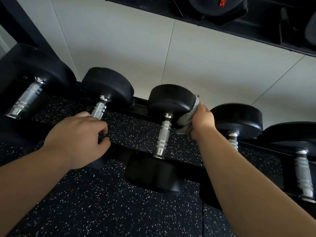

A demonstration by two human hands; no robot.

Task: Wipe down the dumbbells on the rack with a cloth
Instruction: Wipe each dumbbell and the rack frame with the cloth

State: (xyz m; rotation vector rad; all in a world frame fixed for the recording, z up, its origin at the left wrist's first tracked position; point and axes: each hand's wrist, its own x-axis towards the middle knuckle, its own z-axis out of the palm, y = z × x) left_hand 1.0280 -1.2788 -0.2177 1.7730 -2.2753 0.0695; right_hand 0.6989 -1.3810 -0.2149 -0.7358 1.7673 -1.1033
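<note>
Cloth is clamped in right grip against a dumbbell head (left grip is curled round neighbouring dumbbell, bracing probably).

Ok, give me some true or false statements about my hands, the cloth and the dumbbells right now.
1. The right hand holds a grey cloth. True.
2. The cloth is on the dumbbell that the left hand grips. False: the left hand grips the second dumbbell from the left; the cloth is on the far head of the third dumbbell.
3. The left hand holds a cloth too. False: only that dumbbell.
4. The floor is dark with white flecks. True.
</note>
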